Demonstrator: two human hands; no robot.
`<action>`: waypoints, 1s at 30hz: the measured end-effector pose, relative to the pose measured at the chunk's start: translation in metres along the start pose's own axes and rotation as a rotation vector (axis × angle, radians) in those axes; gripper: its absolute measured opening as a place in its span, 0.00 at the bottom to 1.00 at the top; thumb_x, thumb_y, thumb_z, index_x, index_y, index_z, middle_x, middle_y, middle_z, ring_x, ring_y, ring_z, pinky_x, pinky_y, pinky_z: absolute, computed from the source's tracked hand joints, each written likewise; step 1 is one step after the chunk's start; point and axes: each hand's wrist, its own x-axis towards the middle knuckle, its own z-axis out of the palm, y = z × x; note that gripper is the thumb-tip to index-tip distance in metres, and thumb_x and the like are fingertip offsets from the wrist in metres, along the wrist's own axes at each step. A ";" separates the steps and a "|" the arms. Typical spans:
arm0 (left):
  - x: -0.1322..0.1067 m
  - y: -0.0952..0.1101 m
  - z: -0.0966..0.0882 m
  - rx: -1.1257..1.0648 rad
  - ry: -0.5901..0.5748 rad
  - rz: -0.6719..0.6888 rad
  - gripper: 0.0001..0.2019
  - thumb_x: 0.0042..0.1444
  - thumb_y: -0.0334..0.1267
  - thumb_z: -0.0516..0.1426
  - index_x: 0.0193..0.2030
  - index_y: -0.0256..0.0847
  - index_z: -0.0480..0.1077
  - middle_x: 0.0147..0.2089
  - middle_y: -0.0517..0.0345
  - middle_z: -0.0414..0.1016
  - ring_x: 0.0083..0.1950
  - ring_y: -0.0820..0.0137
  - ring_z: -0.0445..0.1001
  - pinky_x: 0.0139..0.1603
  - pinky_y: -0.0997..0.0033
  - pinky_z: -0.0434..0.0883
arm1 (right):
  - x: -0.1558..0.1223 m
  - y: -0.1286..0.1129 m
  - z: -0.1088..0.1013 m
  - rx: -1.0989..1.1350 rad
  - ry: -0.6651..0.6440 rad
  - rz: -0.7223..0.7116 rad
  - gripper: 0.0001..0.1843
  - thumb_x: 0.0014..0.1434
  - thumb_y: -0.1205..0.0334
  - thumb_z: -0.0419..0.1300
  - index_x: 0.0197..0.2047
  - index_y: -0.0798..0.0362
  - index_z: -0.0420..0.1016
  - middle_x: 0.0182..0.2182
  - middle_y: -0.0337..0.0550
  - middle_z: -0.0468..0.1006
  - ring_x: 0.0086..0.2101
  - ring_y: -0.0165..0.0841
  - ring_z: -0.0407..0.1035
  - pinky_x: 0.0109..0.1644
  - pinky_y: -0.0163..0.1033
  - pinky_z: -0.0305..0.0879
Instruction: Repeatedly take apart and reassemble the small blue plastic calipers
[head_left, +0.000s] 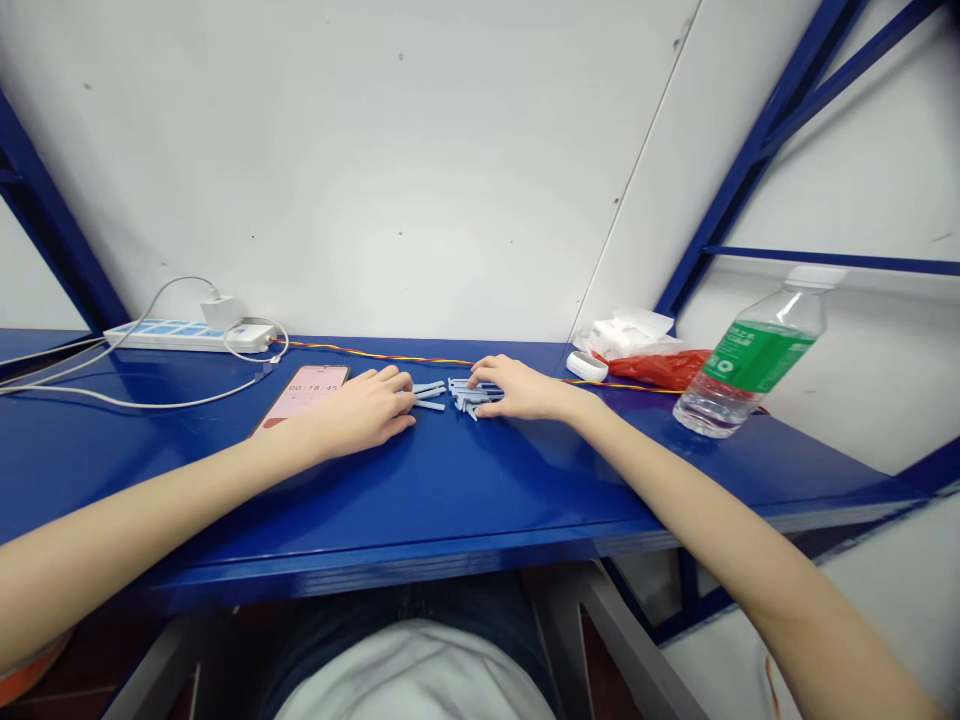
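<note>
Several thin grey-blue plastic sticks (pixel 429 393) lie on the blue table, their left ends covered by the curled fingers of my left hand (pixel 367 408). Just to the right is a small pile of similar grey-blue pieces (pixel 465 394), some with wider ends. My right hand (pixel 521 388) closes round this pile, thumb on the near side and fingers on the far side. A narrow gap separates the two groups. Beneath my left wrist, partly hidden, rests a phone (pixel 315 383) showing a timer on a pink screen.
A white power strip (pixel 180 335) with a charger and looped white cable is at the back left. Thin coloured wires (pixel 375 352) run along the wall. To the right are a white oval device (pixel 587 366), a red plastic bag (pixel 660 369), tissues (pixel 630 332) and a water bottle (pixel 757 355).
</note>
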 end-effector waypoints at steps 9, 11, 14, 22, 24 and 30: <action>0.009 -0.010 0.008 0.048 0.045 -0.124 0.11 0.61 0.41 0.50 0.44 0.37 0.69 0.43 0.49 0.72 0.47 0.60 0.69 0.48 0.62 0.66 | 0.015 0.004 0.017 -0.012 0.133 0.028 0.11 0.57 0.60 0.59 0.43 0.53 0.74 0.50 0.50 0.71 0.49 0.43 0.65 0.53 0.48 0.62; 0.011 -0.014 0.011 0.046 0.051 -0.131 0.11 0.61 0.40 0.49 0.43 0.37 0.69 0.42 0.48 0.73 0.47 0.60 0.70 0.47 0.62 0.67 | 0.020 0.004 0.021 -0.033 0.167 0.026 0.11 0.57 0.60 0.59 0.43 0.53 0.74 0.49 0.50 0.72 0.48 0.43 0.65 0.52 0.48 0.63; 0.014 -0.020 0.014 0.070 0.042 -0.100 0.11 0.61 0.38 0.48 0.37 0.37 0.70 0.38 0.48 0.74 0.45 0.60 0.71 0.48 0.61 0.67 | 0.025 0.005 0.026 -0.052 0.218 0.024 0.11 0.58 0.59 0.59 0.43 0.53 0.74 0.48 0.50 0.73 0.47 0.43 0.66 0.51 0.48 0.63; 0.018 -0.030 0.016 0.103 0.013 -0.120 0.12 0.60 0.37 0.48 0.33 0.38 0.71 0.37 0.49 0.76 0.43 0.63 0.72 0.48 0.64 0.67 | 0.029 0.006 0.031 -0.049 0.290 0.007 0.09 0.58 0.60 0.59 0.42 0.53 0.74 0.47 0.48 0.73 0.47 0.41 0.66 0.51 0.47 0.62; 0.018 -0.031 0.016 0.121 0.010 -0.116 0.12 0.60 0.35 0.48 0.33 0.38 0.72 0.38 0.49 0.76 0.44 0.63 0.72 0.48 0.64 0.67 | 0.027 0.006 0.029 -0.054 0.279 0.008 0.09 0.58 0.59 0.59 0.41 0.52 0.74 0.46 0.48 0.73 0.46 0.41 0.66 0.50 0.47 0.62; 0.018 -0.034 0.019 0.132 0.017 -0.111 0.12 0.60 0.35 0.48 0.34 0.38 0.72 0.40 0.50 0.76 0.45 0.64 0.72 0.47 0.65 0.67 | 0.025 0.005 0.027 -0.060 0.260 0.017 0.10 0.58 0.58 0.59 0.41 0.53 0.75 0.46 0.48 0.74 0.46 0.41 0.66 0.50 0.46 0.61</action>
